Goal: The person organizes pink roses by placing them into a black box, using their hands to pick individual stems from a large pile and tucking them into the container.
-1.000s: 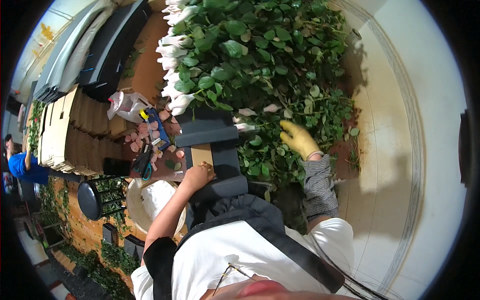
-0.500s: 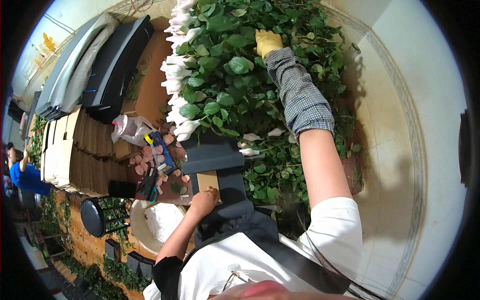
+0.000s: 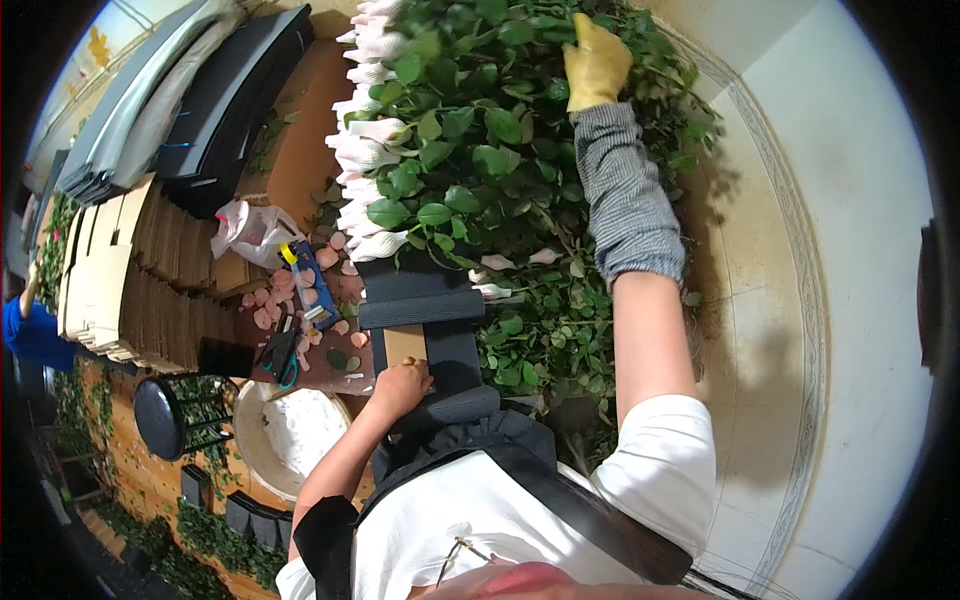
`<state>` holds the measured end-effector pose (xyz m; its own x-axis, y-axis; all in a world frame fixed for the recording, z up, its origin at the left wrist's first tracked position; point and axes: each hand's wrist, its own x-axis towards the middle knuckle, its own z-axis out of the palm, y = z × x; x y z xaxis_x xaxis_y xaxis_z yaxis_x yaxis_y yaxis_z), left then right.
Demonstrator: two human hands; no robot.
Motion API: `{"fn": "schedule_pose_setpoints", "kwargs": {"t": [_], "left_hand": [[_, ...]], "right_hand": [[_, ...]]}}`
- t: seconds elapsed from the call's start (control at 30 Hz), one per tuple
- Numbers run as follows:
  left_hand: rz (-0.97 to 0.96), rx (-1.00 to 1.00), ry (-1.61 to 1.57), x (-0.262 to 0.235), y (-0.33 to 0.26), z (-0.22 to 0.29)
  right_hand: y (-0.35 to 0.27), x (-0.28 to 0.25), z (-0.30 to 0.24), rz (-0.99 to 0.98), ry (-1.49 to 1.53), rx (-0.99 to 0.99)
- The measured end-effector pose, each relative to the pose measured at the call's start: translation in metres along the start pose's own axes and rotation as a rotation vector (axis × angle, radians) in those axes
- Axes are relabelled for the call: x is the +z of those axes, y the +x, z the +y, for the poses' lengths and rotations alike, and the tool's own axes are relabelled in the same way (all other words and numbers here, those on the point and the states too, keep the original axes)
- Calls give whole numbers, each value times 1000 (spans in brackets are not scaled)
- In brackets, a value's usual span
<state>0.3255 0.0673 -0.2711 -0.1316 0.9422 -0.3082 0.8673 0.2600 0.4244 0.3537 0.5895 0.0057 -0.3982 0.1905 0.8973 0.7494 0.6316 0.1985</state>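
Observation:
My left hand (image 3: pixel 403 388) is bare, its fingers closed on a brown cardboard strip (image 3: pixel 405 345). This strip lies over a dark corrugated sheet (image 3: pixel 455 350) in front of me. My right hand (image 3: pixel 598 65), in a yellow glove with a checked sleeve above it, is at the far side among green leaves. Its fingers look curled, and leaves hide whatever they hold. Beside it spreads a deep heap of leafy rose stems (image 3: pixel 500 125). The rose buds (image 3: pixel 375 155), covered in pale mesh sleeves, line up along the heap's left edge.
Pink petals (image 3: pixel 265 310), black scissors (image 3: pixel 280 350) and a blue tool with a yellow part (image 3: pixel 312 285) lie left of the sheet. Beyond are folded cardboard stacks (image 3: pixel 110 270), a white tub (image 3: pixel 255 440) and a black stool (image 3: pixel 160 418). A tiled wall (image 3: pixel 770 300) bounds the right.
My right hand has moved to the right and slightly farther away over the leaves, and leaves near the top have shifted. My left hand stays on the cardboard strip.

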Motion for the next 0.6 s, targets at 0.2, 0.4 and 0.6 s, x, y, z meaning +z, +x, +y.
{"fn": "schedule_pose_setpoints", "kwargs": {"t": [0.2,0.4,0.6], "left_hand": [[36,34,32,1,2,-2],[30,6,-23,6,3,-6],[76,-8,-97,5,3,-5]], "right_hand": [[-47,28,-7,-756,310,138],[-57,-63,11,-436,850,406],[-194,-130,-80,-561,392,121]]}}
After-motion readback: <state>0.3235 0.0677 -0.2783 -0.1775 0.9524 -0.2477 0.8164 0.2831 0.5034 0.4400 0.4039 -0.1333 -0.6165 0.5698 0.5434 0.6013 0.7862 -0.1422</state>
